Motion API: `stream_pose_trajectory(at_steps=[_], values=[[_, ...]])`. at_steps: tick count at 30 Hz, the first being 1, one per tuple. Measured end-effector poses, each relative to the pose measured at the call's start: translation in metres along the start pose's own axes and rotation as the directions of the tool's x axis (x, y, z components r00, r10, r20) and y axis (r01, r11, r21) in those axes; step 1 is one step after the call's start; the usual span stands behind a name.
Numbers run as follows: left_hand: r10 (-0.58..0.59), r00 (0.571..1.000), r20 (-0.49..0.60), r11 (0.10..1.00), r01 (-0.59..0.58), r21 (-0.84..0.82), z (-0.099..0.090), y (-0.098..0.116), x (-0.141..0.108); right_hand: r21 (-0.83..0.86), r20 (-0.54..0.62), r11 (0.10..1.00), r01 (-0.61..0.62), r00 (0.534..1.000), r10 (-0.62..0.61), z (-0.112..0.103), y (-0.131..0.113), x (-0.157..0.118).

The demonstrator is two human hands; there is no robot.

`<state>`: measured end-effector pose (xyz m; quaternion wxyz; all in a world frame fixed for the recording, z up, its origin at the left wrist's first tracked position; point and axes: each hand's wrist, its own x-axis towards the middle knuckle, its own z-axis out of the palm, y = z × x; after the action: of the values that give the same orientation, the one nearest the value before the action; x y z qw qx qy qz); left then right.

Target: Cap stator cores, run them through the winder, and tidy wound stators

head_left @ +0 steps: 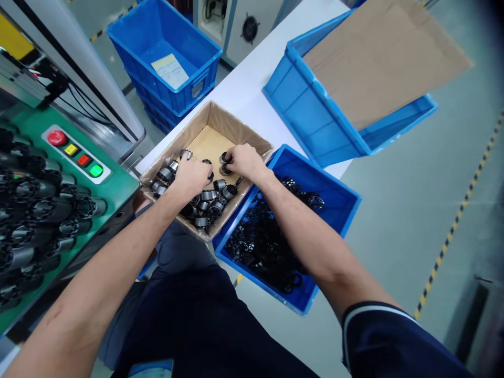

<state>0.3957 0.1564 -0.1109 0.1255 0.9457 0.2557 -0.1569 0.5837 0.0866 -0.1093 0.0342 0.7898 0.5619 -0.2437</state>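
Both my hands are inside a plastic-lined cardboard box (236,125) that holds several ring-shaped, silver-and-black motor stators (208,196). My left hand (192,177) is over the box's left part, fingers curled round a dark stator (210,167) that is partly covered. At the right side of the box, my right hand (247,161) pinches a pair of stators (225,169) between thumb and fingers. More stators lie loose along the near and left walls, some on their sides. The box's cardboard bottom (210,140) shows at the back.
Right of the box, a blue bin (334,220) holds many small black parts (255,241). A tilted blue crate (315,115) with a cardboard sheet (386,58) stands behind. Stacked blue crates (173,100) are at back left. Many stators (51,210) stand on a green machine with buttons (76,152).
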Motion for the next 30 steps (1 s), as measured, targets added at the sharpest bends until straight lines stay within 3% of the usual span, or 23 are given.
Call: stream_pose_trajectory(at_steps=[7,11,14,19,22,25,30], values=[[-0.132,0.985,-0.112,0.991,0.128,-0.041,0.001,0.013,-0.025,-0.059,-0.016,0.986,0.155,0.988,-0.156,0.015,-0.008,0.003],[-0.122,0.928,-0.351,0.959,0.019,-0.284,0.004,0.031,-0.09,-0.132,0.013,0.914,0.385,0.922,-0.386,0.013,-0.005,0.0],[-0.19,0.881,-0.433,0.846,-0.076,-0.527,0.03,0.043,-0.16,-0.154,0.105,0.839,0.522,0.853,-0.511,0.012,-0.002,0.003],[-0.395,0.894,-0.212,0.611,0.084,-0.787,0.106,0.051,-0.266,-0.143,0.159,0.791,0.594,0.803,-0.574,0.019,-0.001,0.02],[-0.549,0.833,-0.071,0.441,0.217,-0.871,0.135,0.053,-0.313,-0.089,0.15,0.781,0.618,0.783,-0.603,0.023,-0.006,0.03],[-0.653,0.757,0.025,0.287,0.277,-0.917,0.14,0.058,-0.349,0.005,0.082,0.753,0.658,0.75,-0.656,0.02,-0.021,0.028],[-0.791,0.612,0.024,0.179,0.268,-0.947,0.133,0.052,-0.403,0.152,-0.223,0.698,0.7,0.712,-0.666,0.001,-0.035,-0.001]])
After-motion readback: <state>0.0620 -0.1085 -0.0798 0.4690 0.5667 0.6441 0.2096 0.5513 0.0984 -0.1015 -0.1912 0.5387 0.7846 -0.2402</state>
